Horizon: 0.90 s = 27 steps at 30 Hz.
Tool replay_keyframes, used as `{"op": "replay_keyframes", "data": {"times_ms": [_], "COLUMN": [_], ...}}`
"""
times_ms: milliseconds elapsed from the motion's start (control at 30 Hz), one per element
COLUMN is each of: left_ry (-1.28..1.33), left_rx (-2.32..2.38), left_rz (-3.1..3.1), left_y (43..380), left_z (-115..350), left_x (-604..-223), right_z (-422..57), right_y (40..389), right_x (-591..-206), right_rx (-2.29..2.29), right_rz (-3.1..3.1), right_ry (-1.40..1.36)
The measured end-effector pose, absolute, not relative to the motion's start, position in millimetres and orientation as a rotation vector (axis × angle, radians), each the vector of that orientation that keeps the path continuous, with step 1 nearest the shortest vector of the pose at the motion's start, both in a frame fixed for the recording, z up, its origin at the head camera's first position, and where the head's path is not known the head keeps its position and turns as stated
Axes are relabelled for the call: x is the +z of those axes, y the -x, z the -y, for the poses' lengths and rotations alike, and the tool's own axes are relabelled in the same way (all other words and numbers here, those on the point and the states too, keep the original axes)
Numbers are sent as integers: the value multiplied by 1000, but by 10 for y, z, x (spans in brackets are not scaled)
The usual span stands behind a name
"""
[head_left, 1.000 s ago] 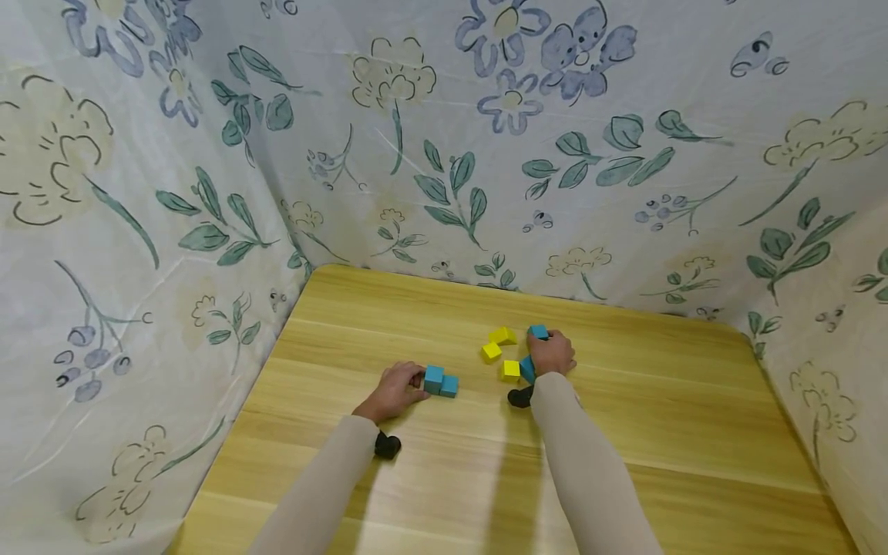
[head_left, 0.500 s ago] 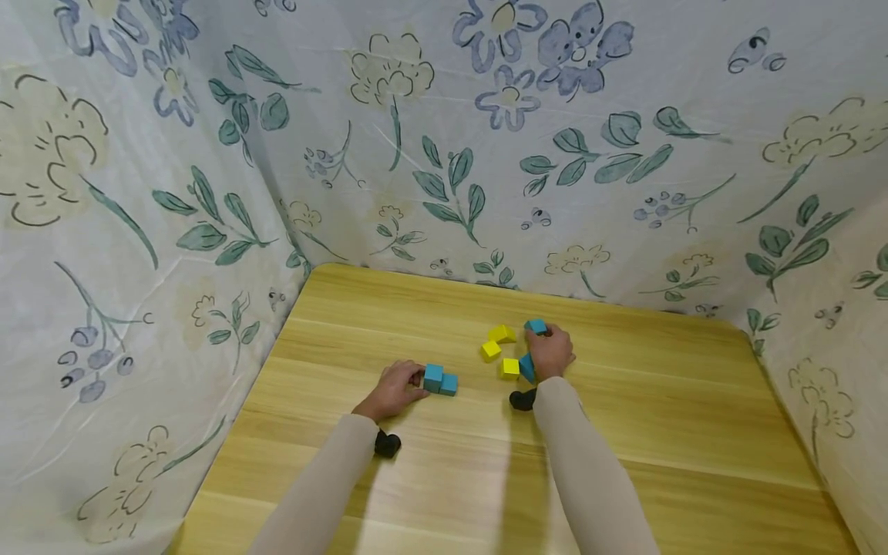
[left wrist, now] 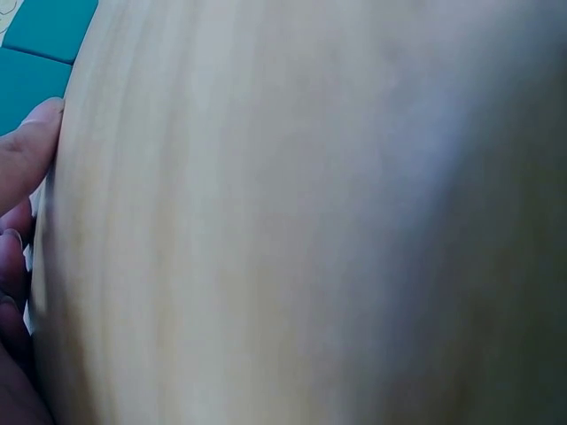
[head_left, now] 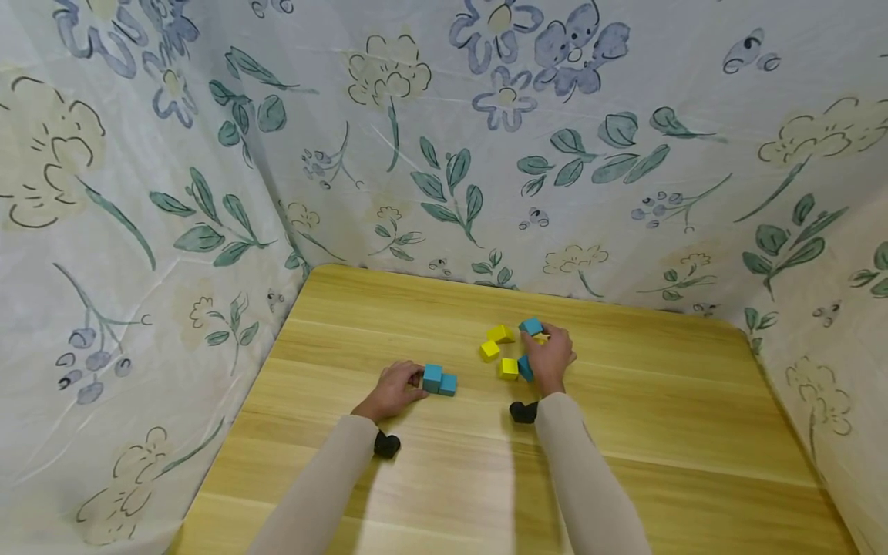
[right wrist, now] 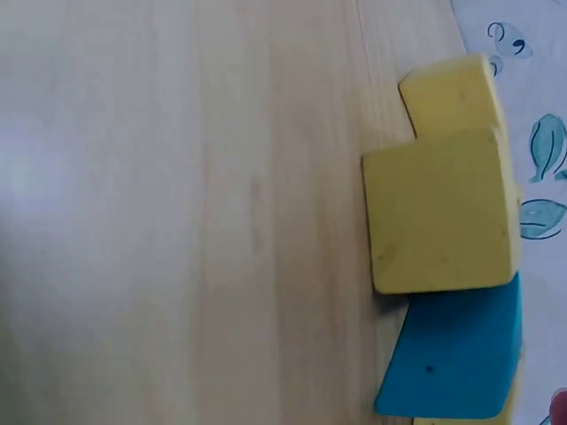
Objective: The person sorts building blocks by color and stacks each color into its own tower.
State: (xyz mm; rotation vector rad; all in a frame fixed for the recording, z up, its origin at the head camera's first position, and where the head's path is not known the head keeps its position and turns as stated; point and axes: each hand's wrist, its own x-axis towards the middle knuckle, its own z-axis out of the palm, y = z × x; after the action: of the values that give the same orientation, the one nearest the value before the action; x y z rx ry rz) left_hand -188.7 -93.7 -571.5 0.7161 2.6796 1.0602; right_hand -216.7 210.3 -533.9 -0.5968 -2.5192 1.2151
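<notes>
In the head view my left hand (head_left: 394,391) holds a blue cube (head_left: 432,378) between thumb and fingers. A lower blue block (head_left: 447,385) stands against the cube's right side. The left wrist view shows my thumb (left wrist: 31,146) touching a blue face. Farther right, my right hand (head_left: 550,358) pinches another blue block (head_left: 531,327) at its fingertips. Beneath that hand sits a partly hidden blue block (head_left: 525,368), beside a yellow cube (head_left: 509,369). In the right wrist view this blue block (right wrist: 456,354) has a slanted side; only a fingertip shows at the edge.
Left of my right hand lie a small yellow block (head_left: 489,351) and a yellow wedge-like block (head_left: 500,334). Another bit of yellow (head_left: 539,338) shows between the right fingers. Flower-patterned cloth (head_left: 444,193) walls the wooden table (head_left: 659,401) at the back and sides.
My right hand has shifted slightly left with the blue block, which now shows more fully, and yellow appears between its fingers. The left hand and its blocks have stayed in place.
</notes>
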Motion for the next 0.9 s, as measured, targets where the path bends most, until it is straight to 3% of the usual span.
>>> {"op": "replay_keyframes", "data": {"times_ms": [400, 900], "left_ry": [-737, -724], "left_rx": [1069, 1077], "left_rz": [-2676, -2675], "left_y": [1869, 1846], "left_z": [964, 946], "left_x": [-5681, -5638], "right_z": [-1831, -1419], "right_y": [1799, 1511], "right_x": [-5194, -5328], "right_rx": [1331, 1502], "right_rz": [2476, 2456], "right_ry": [428, 185]}}
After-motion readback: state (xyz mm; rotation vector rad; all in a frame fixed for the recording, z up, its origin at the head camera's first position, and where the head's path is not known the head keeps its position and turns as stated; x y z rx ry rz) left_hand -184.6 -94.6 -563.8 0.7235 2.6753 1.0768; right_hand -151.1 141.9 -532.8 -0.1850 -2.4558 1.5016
